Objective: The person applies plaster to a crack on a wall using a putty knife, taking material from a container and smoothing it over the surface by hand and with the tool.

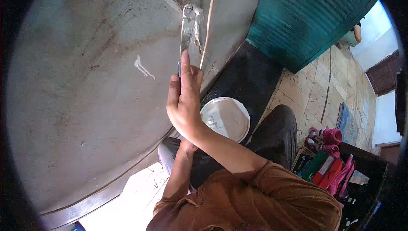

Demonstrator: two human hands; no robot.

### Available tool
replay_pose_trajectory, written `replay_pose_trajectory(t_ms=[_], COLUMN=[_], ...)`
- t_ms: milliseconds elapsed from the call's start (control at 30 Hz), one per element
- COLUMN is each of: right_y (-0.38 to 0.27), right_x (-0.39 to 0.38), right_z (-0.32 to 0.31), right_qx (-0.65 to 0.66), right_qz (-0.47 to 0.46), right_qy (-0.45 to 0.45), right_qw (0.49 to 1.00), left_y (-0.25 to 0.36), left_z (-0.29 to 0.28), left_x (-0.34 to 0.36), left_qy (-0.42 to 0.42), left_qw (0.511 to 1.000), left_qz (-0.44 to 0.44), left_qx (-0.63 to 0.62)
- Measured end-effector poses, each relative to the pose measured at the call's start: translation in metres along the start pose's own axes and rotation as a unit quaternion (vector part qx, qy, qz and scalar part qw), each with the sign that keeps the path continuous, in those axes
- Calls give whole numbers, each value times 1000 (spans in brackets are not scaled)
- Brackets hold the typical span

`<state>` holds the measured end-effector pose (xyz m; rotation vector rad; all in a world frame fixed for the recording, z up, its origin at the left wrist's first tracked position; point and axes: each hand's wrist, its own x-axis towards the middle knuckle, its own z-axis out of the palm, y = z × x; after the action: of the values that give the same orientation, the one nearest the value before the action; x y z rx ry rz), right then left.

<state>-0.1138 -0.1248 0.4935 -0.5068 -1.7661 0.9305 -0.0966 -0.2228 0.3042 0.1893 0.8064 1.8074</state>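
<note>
My right hand [186, 99] is closed round the dark handle of a putty knife [187, 40], its index finger stretched along the blade. The blade lies against the grey wall [110, 103], where wet white filler [193, 10] is smeared around it and up to a jagged crack. Lower down, my left hand [188, 147] is mostly covered by my right forearm, so its fingers do not show. Beside my right wrist is a round white tub [227, 118] with pale paste inside. A separate streak of white filler [143, 69] marks the wall to the left.
A thin pale cable [209, 23] runs down the wall close to the blade. The teal corrugated door [306, 14] stands at upper right beside a black slab [250, 74]. Pink shoes [330, 137] and boxes [327, 171] sit at right. Another person [352, 35] is far right.
</note>
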Motion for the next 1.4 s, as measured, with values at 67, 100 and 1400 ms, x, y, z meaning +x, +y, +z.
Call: replay_pose_trajectory(t_ms=[67, 100, 1400], right_y=[6, 10, -7], right_x=[2, 3, 10], right_z=[4, 6, -2], right_qx=[10, 19, 133], right_qz=[-4, 10, -4], right_qy=[1, -6, -57], right_qw=[1000, 1000, 990], left_y=[3, 5, -29], left_z=[6, 9, -30], left_x=[-1, -1, 3], left_qy=[19, 32, 5], left_qw=[999, 998, 998], left_qz=[1, -1, 26], left_qx=[31, 56, 54])
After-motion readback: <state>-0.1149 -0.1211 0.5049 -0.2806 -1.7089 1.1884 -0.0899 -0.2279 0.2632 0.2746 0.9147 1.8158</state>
